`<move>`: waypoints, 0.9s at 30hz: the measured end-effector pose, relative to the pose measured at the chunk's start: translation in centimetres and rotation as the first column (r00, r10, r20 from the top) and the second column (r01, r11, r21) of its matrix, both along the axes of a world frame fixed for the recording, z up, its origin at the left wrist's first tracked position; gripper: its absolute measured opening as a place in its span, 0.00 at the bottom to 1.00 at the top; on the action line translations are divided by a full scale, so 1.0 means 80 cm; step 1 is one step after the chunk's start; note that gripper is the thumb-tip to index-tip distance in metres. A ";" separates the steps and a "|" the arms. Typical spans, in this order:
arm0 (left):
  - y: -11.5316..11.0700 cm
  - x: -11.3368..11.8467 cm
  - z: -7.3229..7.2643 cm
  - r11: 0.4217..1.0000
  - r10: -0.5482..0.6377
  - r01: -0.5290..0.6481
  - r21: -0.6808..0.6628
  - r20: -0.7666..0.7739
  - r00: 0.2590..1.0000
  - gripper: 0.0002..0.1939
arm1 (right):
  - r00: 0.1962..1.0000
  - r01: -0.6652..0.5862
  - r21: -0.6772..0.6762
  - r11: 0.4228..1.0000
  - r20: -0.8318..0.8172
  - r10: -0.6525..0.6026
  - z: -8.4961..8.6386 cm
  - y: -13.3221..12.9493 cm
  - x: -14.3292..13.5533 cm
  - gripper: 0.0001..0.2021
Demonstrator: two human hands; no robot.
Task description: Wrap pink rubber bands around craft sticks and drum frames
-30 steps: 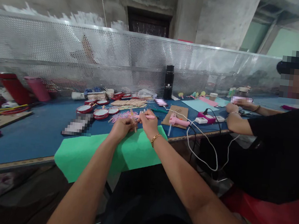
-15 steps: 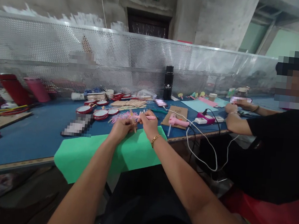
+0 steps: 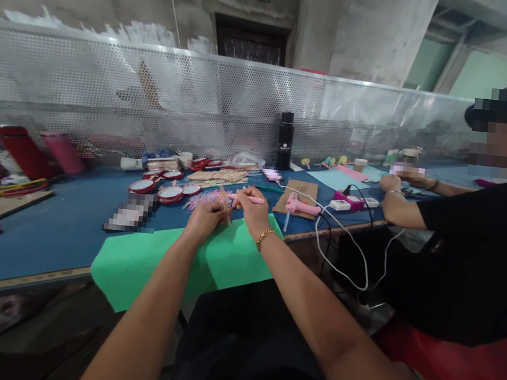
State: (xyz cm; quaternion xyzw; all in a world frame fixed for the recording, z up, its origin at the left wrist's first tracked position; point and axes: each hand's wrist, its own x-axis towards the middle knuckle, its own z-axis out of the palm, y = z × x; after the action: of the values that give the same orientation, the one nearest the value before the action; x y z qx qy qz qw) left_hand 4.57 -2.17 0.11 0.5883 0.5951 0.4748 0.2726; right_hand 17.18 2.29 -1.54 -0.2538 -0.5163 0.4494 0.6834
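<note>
My left hand pinches a thin wooden stick above the near edge of the table. Beside it, my right hand is closed on a pink pen-like tool, its tip close to the stick. Under both wrists a green sheet hangs over the table edge. Just behind my left hand lies a pile of pink and purple shreds. Small red-rimmed drums lie to the left, and flat wooden sticks are heaped behind the shreds.
A pink glue gun rests on cardboard at right, with white and black cables trailing off the edge. A black bottle stands at the mesh divider. Another person's hands work farther right. A blurred dark object lies left.
My hands stay almost in place, with only a slight shift of the fingers. The person at right has moved the head a little.
</note>
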 end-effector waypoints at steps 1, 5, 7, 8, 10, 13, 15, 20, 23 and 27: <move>-0.001 0.001 0.001 1.000 0.001 -0.001 -0.003 0.004 1.000 0.20 | 1.000 0.007 -0.010 1.000 -0.003 -0.007 -0.001 0.001 -0.001 0.06; -0.003 0.004 0.003 1.000 -0.005 0.005 -0.001 0.008 1.000 0.21 | 0.999 0.034 -0.007 0.999 0.030 -0.034 -0.007 0.006 -0.003 0.07; -0.003 0.004 0.003 1.000 -0.002 0.002 0.001 0.000 1.000 0.21 | 0.998 0.044 0.006 0.999 0.043 -0.045 -0.008 0.008 -0.003 0.08; -0.003 0.003 0.003 1.000 0.002 -0.002 0.002 -0.004 1.000 0.20 | 0.998 0.049 0.007 0.999 0.043 -0.050 -0.009 0.009 -0.003 0.09; -0.003 0.002 0.002 1.000 0.012 -0.012 0.000 -0.015 1.000 0.20 | 0.997 0.059 0.006 0.998 0.041 -0.059 -0.009 0.009 -0.003 0.11; -0.002 0.000 0.001 1.000 0.007 -0.007 0.003 -0.013 1.000 0.19 | 0.996 0.068 0.017 0.998 0.055 -0.069 -0.011 0.011 -0.003 0.12; 0.000 -0.001 -0.001 1.000 -0.007 0.007 0.002 0.002 1.000 0.20 | 0.994 0.074 0.035 0.997 0.080 -0.076 -0.013 0.012 -0.003 0.11; 0.007 -0.004 -0.009 1.000 -0.021 0.020 0.020 0.061 0.998 0.20 | 0.984 0.083 0.087 0.993 0.150 -0.095 -0.015 0.015 -0.003 0.10; 0.010 -0.006 -0.011 0.999 -0.037 0.036 0.026 0.068 0.997 0.19 | 0.981 0.117 0.079 0.990 0.144 -0.128 -0.016 0.017 -0.003 0.10; 0.010 -0.007 -0.011 0.999 -0.031 0.030 0.017 0.056 0.998 0.19 | 0.983 0.129 0.055 0.990 0.122 -0.135 -0.017 0.017 -0.004 0.10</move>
State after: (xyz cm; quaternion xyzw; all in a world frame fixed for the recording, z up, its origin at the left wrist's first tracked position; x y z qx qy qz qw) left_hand 4.03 -1.40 -0.79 0.5861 0.5740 0.4918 0.2917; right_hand 16.83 3.68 -2.87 -0.2992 -0.5507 0.3741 0.6836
